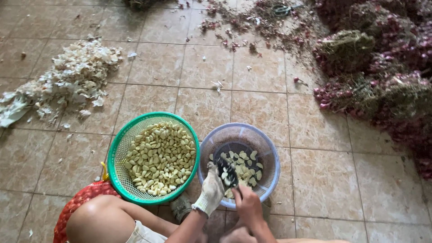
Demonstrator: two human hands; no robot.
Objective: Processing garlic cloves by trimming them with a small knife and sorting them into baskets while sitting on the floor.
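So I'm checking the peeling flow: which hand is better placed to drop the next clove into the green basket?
Probably the left hand: gloved, it sits beside the green basket, while the right hand holds a knife over the pale basket.

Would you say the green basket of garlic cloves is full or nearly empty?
Fairly full: peeled cloves cover the whole bottom of the green basket in a heap, though the pile stays below the rim.

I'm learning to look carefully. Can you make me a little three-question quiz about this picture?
1. True or false: the green basket holds more peeled cloves than the blue basket.
2. Which hand wears a glove? A. left B. right
3. What lies heaped on the floor at the far left?

Key:
1. True.
2. A: the left hand is gloved; the right hand is bare.
3. A pile of white peels.
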